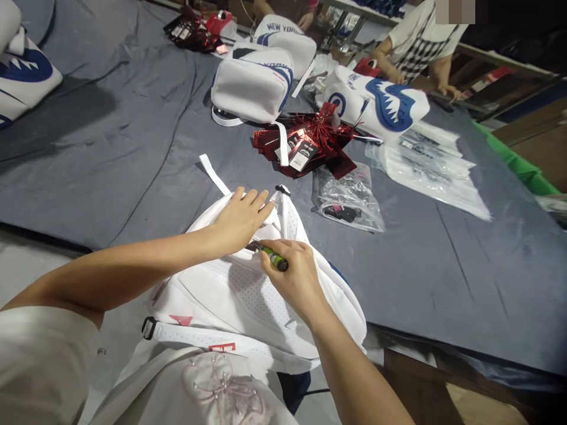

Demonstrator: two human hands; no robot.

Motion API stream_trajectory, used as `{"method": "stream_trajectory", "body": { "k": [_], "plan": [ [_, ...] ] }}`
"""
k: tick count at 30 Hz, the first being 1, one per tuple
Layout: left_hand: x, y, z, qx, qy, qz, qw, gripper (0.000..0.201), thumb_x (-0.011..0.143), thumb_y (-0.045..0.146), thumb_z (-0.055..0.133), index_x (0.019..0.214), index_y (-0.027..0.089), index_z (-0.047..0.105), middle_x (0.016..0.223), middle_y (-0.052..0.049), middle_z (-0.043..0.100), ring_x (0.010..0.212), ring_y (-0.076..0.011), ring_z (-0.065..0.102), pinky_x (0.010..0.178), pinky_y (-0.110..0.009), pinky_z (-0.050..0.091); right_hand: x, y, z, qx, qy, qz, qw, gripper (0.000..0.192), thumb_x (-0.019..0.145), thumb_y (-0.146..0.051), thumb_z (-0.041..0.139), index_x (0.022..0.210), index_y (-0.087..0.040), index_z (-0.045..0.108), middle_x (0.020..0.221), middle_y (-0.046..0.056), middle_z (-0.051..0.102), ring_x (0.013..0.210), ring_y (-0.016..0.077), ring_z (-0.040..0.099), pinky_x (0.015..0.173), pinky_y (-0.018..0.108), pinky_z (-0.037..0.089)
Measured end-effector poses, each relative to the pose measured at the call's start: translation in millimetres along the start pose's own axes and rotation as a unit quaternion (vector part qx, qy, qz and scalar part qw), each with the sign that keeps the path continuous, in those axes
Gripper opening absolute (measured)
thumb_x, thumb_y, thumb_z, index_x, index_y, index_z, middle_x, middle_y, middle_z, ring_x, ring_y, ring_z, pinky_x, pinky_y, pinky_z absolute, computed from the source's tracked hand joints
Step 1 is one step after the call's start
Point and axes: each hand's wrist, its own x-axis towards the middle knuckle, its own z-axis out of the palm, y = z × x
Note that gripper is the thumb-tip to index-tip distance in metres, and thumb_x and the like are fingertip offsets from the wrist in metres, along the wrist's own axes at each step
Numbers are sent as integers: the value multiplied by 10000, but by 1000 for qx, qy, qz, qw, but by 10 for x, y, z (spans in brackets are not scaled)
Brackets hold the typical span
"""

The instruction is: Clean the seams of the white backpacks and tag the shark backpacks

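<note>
A white backpack [208, 295] lies at the table's near edge against my body, its dotted back panel and shoulder straps facing up. My left hand [243, 217] rests flat across its upper part, fingers stretched out and slightly apart, thumb hidden. In my right hand [295, 265] is a small tool with a green and black handle [278, 260]; its dark tip points at the fabric just below my left hand. Whether the tip touches the fabric I cannot tell. A black strap buckle [282, 189] sits beyond my left fingers, and another buckle [149, 327] is at the lower left.
Ahead on the grey-covered table [443, 265] stand more white backpacks [252, 82]. Red shiny packets with tags [310, 144], a clear plastic bag [349, 198] and flat plastic bags [438, 165] lie nearby. A co-worker's hands [443, 82] are at the far side.
</note>
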Motion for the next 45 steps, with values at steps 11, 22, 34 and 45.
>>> {"method": "stream_trajectory", "body": {
  "k": [11,22,34,45],
  "plan": [
    [-6,6,20,1,4,-2,1000,550,965,277,467,1493,156,375,1571,-134,363,1345,-309,414,1112,-473,313,15,-12,-51,-2,-26,4,1000,208,877,-226,577,1010,-235,737,998,51,766,973,256,679,946,456,403],
    [-67,-222,-291,-33,-104,36,993,983,754,400,781,1550,196,241,1641,-179,174,1470,-366,251,1137,-542,300,-87,43,-41,35,20,16,999,210,867,-256,595,1023,-243,735,1000,55,775,947,263,701,958,484,393],
    [-124,-241,-326,-21,-187,-53,981,1253,717,364,813,1573,283,-98,1655,-158,-135,1441,-423,224,918,-501,545,3,-54,296,215,42,-25,975,290,870,-295,605,1104,-207,752,955,58,770,880,249,687,840,380,505],
    [-42,-384,-411,-93,-266,-27,959,1134,760,138,680,1566,307,-100,1656,-129,-157,1486,-360,173,1030,-422,461,10,-2,241,231,12,-12,973,300,885,-315,585,1116,-208,744,980,47,770,848,231,679,804,351,503]
  ]
}}
